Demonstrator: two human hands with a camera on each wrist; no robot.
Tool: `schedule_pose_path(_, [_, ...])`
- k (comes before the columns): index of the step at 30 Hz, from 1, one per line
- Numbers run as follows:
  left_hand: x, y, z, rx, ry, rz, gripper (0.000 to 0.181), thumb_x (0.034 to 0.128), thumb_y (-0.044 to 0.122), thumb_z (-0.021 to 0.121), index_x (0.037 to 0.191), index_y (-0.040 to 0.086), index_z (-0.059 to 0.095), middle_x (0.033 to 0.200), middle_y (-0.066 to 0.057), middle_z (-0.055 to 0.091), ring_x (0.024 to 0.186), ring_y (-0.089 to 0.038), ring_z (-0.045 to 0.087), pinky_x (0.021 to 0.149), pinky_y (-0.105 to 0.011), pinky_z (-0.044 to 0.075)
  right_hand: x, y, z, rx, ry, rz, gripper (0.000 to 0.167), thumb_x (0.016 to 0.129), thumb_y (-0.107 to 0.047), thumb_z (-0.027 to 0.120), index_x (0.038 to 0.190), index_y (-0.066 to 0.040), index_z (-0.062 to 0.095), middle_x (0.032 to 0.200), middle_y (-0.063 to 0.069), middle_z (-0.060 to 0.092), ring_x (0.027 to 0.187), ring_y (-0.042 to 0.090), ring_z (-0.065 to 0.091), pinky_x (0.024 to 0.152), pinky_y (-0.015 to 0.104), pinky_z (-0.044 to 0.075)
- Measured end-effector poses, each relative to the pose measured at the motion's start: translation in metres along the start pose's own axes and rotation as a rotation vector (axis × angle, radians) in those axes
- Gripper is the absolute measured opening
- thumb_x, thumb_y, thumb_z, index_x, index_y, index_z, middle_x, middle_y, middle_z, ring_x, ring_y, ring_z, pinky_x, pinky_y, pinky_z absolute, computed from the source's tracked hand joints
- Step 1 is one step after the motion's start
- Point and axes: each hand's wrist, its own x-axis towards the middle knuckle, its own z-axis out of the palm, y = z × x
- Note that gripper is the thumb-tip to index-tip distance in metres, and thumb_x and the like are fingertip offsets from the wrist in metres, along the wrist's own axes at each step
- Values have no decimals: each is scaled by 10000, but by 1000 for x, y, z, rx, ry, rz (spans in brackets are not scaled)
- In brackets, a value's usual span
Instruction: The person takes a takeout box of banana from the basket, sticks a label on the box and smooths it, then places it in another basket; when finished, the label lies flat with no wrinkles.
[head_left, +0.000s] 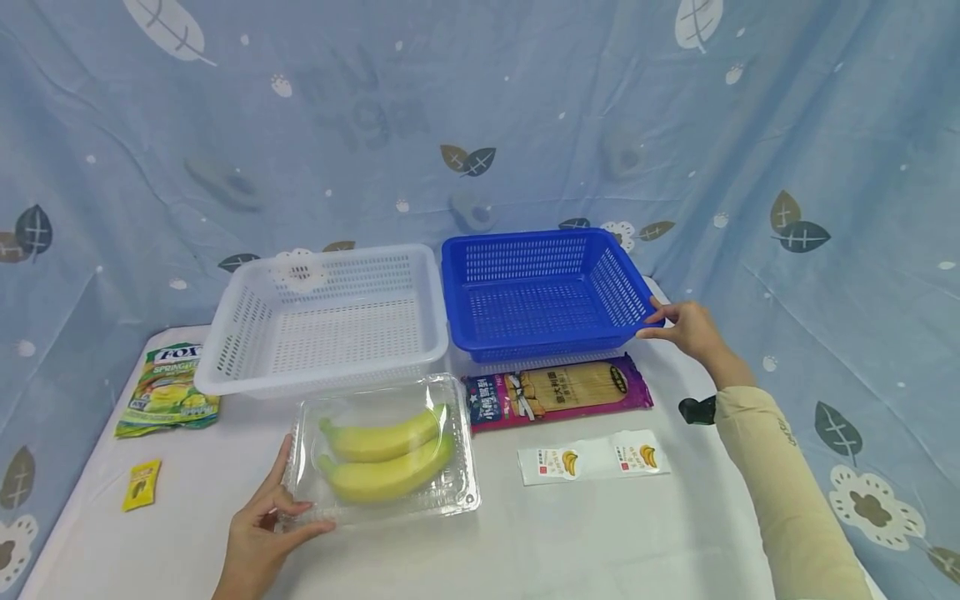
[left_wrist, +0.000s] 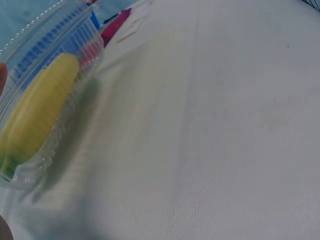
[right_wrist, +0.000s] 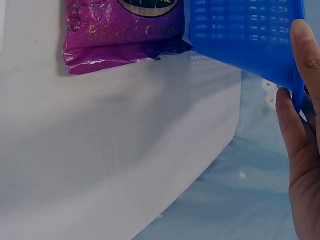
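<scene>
A clear plastic box [head_left: 390, 505] holding two yellow bananas [head_left: 386, 477] is in my left hand [head_left: 262, 533], which grips its left end at the near corner. In the left wrist view the box and bananas [left_wrist: 37, 112] appear at the left edge, slightly tilted, with a shadow beneath. My right hand [head_left: 686, 329] pinches the right rim of the blue basket [head_left: 536, 343]; the right wrist view shows thumb and fingers [right_wrist: 305, 100] on either side of that rim. The blue basket looks empty.
Left of the blue basket stands a white basket [head_left: 322, 379]. A FOX pack [head_left: 172, 392] and a small yellow packet [head_left: 141, 485] lie at the left. Near the blue basket are a purple noodle pack [head_left: 558, 392] and a clear bag with banana labels [head_left: 596, 458].
</scene>
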Motion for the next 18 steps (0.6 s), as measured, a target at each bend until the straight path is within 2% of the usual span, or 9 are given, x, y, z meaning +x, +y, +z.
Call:
schedule_pose_path(7, [-1,-3,-9,26,16,-49,345,540,-235,790,707,-64,541,1544,-164,258,1367,-19,306,944,-109,406,0,2,0,-3,7,-9,310,837,-154,755,970,117,684,1379,265,412,1266,541,350,1004,593,366])
schedule_pose_path(13, [-3,-9,-17,94,26,-26,350,531,-247,785,705,-58,547,1536,-179,266,1371,-30,307,933,-100,413,0,0,0,-8,7,-3,318,835,-167,758,971,111,687,1383,256,411,1267,536,354,1006,592,365])
schedule_pose_path(18, [-3,-8,-25,151,21,-33,346,538,-221,798,699,-48,544,1541,-157,269,1374,-23,299,946,-79,382,0,1,1,-4,6,-9,318,839,-160,754,976,118,681,1384,262,408,1274,543,339,1011,604,354])
